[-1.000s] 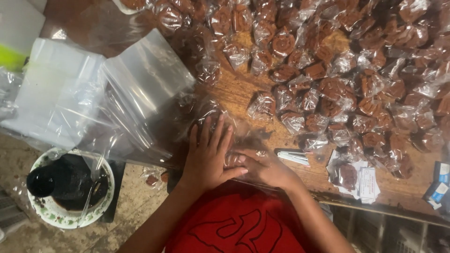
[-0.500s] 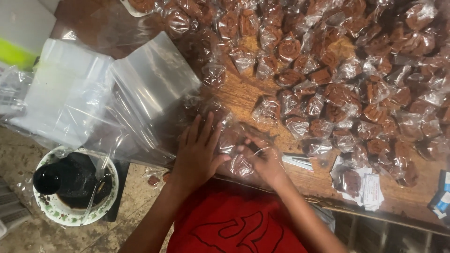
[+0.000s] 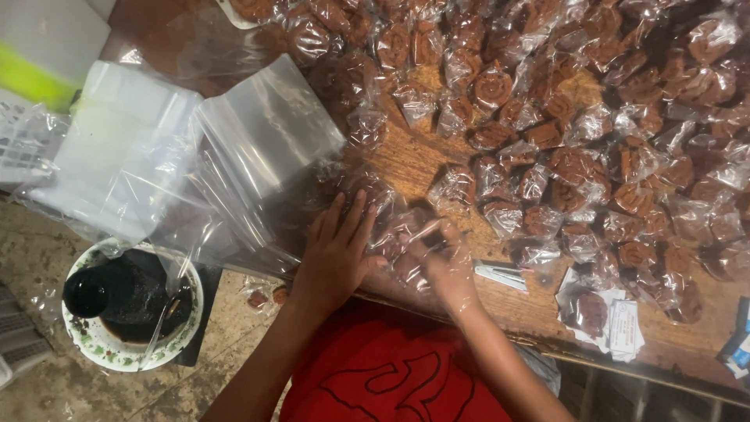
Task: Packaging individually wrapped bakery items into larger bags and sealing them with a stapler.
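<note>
From my feed, the wooden table (image 3: 406, 160) fills most of the view. Across its twelve-to-three o'clock span lies a dense spread of bagged brown cookies (image 3: 578, 117), each in its own clear wrapper, many touching or overlapping. At about ten o'clock sits a stack of empty clear plastic bags (image 3: 125, 148), with a second loose stack (image 3: 262, 144) just beside it toward centre. At eight o'clock, below the table edge, I see a round patterned bowl (image 3: 98, 344) holding a dark bottle (image 3: 86, 291).

Near centre, at about six o'clock, my left hand (image 3: 336, 254) lies flat on the table, fingers spread and apart, pressing down on clear plastic. Just to its right, my right hand (image 3: 445, 262) is blurred; its fingers appear curled around a small clear bag with brown cookies (image 3: 406, 250), which sits between both hands, touching each. I cannot tell how firmly it is clamped.

A small white clip-like object (image 3: 500, 273) lies just beside the right hand at three o'clock; a printed paper label (image 3: 623, 328) lies further along.
</note>
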